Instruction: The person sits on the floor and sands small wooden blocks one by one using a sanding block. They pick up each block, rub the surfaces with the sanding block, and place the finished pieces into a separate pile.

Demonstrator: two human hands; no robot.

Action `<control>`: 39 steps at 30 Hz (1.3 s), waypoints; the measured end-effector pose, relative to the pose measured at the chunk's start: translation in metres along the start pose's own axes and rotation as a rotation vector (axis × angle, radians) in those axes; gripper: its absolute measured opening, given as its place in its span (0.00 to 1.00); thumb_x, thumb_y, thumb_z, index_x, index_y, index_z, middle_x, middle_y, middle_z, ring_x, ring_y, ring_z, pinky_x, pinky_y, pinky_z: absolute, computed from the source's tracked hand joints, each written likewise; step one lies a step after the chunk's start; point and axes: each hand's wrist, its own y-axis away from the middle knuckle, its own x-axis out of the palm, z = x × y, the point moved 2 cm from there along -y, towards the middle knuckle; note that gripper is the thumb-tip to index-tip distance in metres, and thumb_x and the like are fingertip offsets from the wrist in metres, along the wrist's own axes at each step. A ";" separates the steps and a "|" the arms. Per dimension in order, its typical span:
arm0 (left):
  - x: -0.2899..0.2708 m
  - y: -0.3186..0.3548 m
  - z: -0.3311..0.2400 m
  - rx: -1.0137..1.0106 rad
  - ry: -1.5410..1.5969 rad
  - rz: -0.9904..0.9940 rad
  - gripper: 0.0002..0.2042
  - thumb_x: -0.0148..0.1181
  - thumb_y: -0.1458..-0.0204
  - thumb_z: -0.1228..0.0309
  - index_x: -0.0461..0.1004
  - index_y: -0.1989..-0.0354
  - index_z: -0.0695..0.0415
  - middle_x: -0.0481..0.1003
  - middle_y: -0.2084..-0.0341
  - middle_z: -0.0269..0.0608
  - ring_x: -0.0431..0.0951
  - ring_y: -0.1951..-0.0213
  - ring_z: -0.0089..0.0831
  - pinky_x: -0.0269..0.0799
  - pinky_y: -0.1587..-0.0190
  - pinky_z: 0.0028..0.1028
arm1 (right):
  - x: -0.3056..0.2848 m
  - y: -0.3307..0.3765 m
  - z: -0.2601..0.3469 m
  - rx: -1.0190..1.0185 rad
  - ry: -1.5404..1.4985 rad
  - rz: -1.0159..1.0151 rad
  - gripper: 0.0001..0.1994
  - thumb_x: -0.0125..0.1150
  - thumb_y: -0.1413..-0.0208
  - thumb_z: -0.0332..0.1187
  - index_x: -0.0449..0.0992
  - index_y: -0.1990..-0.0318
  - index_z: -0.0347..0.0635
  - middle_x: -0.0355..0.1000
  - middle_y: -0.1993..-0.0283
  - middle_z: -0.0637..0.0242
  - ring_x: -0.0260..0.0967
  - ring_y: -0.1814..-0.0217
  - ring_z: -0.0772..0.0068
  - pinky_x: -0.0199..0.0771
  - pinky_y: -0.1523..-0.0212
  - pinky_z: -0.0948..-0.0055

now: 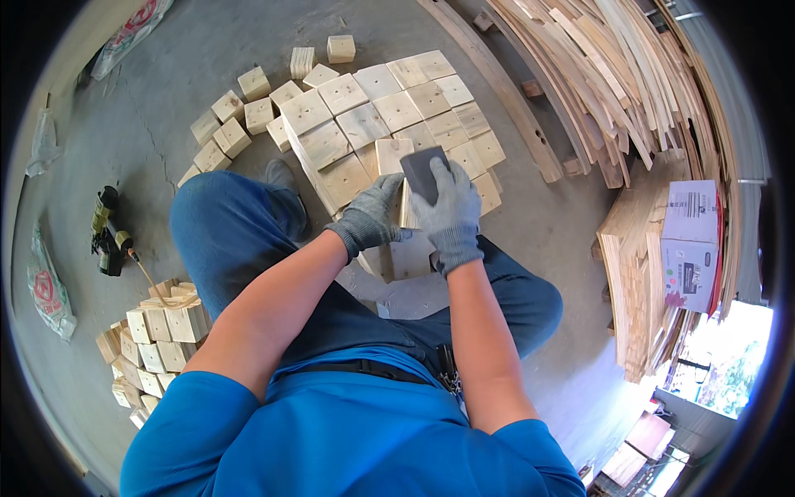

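My left hand [371,217], in a grey knit glove, grips a pale wooden block [392,154] by its left side. In my right hand [452,217], gloved the same way, is a dark grey sanding block [423,170], its fingers wrapped round it. The sanding block overlaps the right side of the wooden block; whether they touch cannot be made out. Just beyond both hands lies a tight array of square wooden blocks [363,124], many with a small dark hole or dot on top.
Loose wooden blocks [233,137] lie left of the array. A stack of blocks [157,335] stands at lower left, near a nail gun [108,232] with a hose. Long timber strips [580,74] and a carton [690,244] on stacked boards line the right.
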 end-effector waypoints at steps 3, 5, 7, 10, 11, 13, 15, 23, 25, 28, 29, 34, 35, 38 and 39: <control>-0.001 -0.001 0.001 0.039 0.028 0.009 0.56 0.85 0.62 0.54 0.57 0.23 0.53 0.66 0.31 0.55 0.69 0.30 0.56 0.68 0.28 0.42 | -0.003 -0.010 0.001 0.040 -0.010 0.004 0.39 0.77 0.48 0.46 0.72 0.29 0.46 0.68 0.28 0.42 0.68 0.30 0.35 0.70 0.30 0.45; 0.000 0.001 0.003 0.042 0.023 -0.012 0.56 0.85 0.63 0.53 0.58 0.24 0.54 0.67 0.32 0.55 0.69 0.30 0.56 0.68 0.28 0.43 | -0.001 -0.008 0.005 0.031 -0.008 0.023 0.38 0.77 0.48 0.46 0.72 0.29 0.46 0.67 0.28 0.43 0.68 0.30 0.35 0.70 0.31 0.44; 0.001 0.000 0.005 0.054 0.022 -0.015 0.57 0.86 0.65 0.54 0.59 0.24 0.54 0.67 0.32 0.56 0.70 0.31 0.56 0.69 0.29 0.43 | -0.002 0.017 0.004 0.008 0.016 0.040 0.38 0.76 0.47 0.47 0.72 0.29 0.47 0.64 0.26 0.44 0.68 0.31 0.35 0.69 0.33 0.41; 0.001 0.001 0.007 0.057 0.021 0.003 0.56 0.86 0.65 0.55 0.60 0.25 0.54 0.68 0.32 0.56 0.72 0.32 0.57 0.71 0.30 0.44 | -0.014 0.063 0.010 -0.102 -0.006 0.048 0.39 0.77 0.48 0.45 0.71 0.28 0.48 0.63 0.25 0.45 0.67 0.32 0.35 0.69 0.34 0.40; 0.001 0.002 0.006 0.052 0.012 0.009 0.55 0.85 0.64 0.55 0.59 0.24 0.54 0.68 0.32 0.57 0.72 0.32 0.57 0.70 0.30 0.44 | -0.016 0.077 0.010 -0.096 -0.012 0.067 0.40 0.78 0.50 0.44 0.71 0.28 0.48 0.63 0.25 0.44 0.66 0.31 0.35 0.68 0.33 0.41; -0.001 0.004 -0.001 0.039 0.016 0.003 0.54 0.84 0.61 0.54 0.59 0.24 0.54 0.68 0.32 0.57 0.72 0.32 0.58 0.70 0.30 0.44 | -0.020 0.102 0.009 -0.081 -0.022 0.101 0.42 0.81 0.52 0.41 0.71 0.28 0.47 0.64 0.26 0.44 0.65 0.28 0.36 0.66 0.32 0.41; 0.002 0.001 0.002 0.051 0.036 -0.005 0.54 0.84 0.62 0.54 0.59 0.24 0.54 0.67 0.32 0.57 0.72 0.32 0.58 0.70 0.30 0.44 | -0.023 0.116 0.005 -0.111 -0.024 0.089 0.42 0.80 0.52 0.41 0.71 0.28 0.47 0.64 0.26 0.44 0.66 0.29 0.36 0.67 0.33 0.41; 0.000 0.000 0.001 0.023 -0.012 0.035 0.57 0.85 0.64 0.53 0.58 0.24 0.57 0.67 0.32 0.57 0.70 0.30 0.57 0.68 0.28 0.42 | -0.018 0.063 0.007 -0.077 0.004 0.057 0.38 0.78 0.51 0.41 0.73 0.30 0.49 0.66 0.27 0.47 0.66 0.29 0.38 0.68 0.32 0.42; 0.001 -0.001 0.005 0.013 -0.009 0.002 0.57 0.85 0.63 0.53 0.58 0.24 0.56 0.67 0.32 0.57 0.69 0.30 0.56 0.67 0.27 0.42 | -0.003 0.031 0.003 -0.037 0.015 0.019 0.38 0.77 0.49 0.43 0.73 0.30 0.48 0.67 0.27 0.46 0.68 0.30 0.38 0.70 0.32 0.42; 0.001 0.001 0.002 0.031 0.035 -0.024 0.57 0.85 0.64 0.53 0.58 0.24 0.55 0.67 0.31 0.56 0.69 0.30 0.55 0.67 0.27 0.42 | -0.001 -0.007 0.000 0.046 0.001 0.038 0.38 0.77 0.48 0.45 0.73 0.29 0.47 0.68 0.28 0.45 0.68 0.29 0.38 0.70 0.31 0.43; 0.002 0.000 0.002 0.038 0.043 -0.031 0.57 0.86 0.65 0.53 0.59 0.24 0.54 0.67 0.31 0.55 0.70 0.30 0.54 0.68 0.28 0.42 | -0.001 -0.012 -0.001 0.062 -0.012 0.042 0.38 0.77 0.48 0.45 0.73 0.29 0.46 0.68 0.28 0.44 0.68 0.29 0.38 0.70 0.31 0.43; 0.002 0.000 0.003 0.053 0.010 -0.032 0.56 0.85 0.65 0.53 0.59 0.24 0.53 0.68 0.31 0.54 0.72 0.32 0.54 0.70 0.29 0.44 | -0.006 0.014 0.002 0.031 -0.017 0.027 0.39 0.78 0.48 0.44 0.72 0.28 0.46 0.67 0.28 0.42 0.66 0.28 0.36 0.68 0.30 0.43; 0.003 0.000 0.006 0.060 0.000 -0.039 0.56 0.85 0.65 0.53 0.59 0.24 0.53 0.68 0.31 0.54 0.72 0.32 0.54 0.71 0.30 0.44 | -0.006 0.026 0.002 0.014 -0.008 0.035 0.40 0.78 0.49 0.44 0.71 0.28 0.46 0.67 0.28 0.42 0.66 0.28 0.36 0.67 0.29 0.42; -0.002 0.004 0.000 0.039 -0.029 -0.010 0.54 0.83 0.64 0.55 0.60 0.25 0.53 0.69 0.32 0.55 0.73 0.33 0.55 0.72 0.31 0.44 | -0.013 0.068 -0.001 -0.075 -0.023 0.053 0.39 0.77 0.48 0.45 0.71 0.28 0.48 0.63 0.25 0.45 0.66 0.30 0.33 0.68 0.34 0.38; -0.001 0.004 -0.002 0.031 -0.027 -0.013 0.54 0.83 0.64 0.55 0.60 0.25 0.53 0.69 0.32 0.56 0.73 0.33 0.55 0.72 0.31 0.44 | -0.016 0.081 0.000 -0.092 -0.030 0.046 0.40 0.79 0.50 0.44 0.71 0.28 0.49 0.62 0.25 0.47 0.66 0.31 0.35 0.68 0.34 0.38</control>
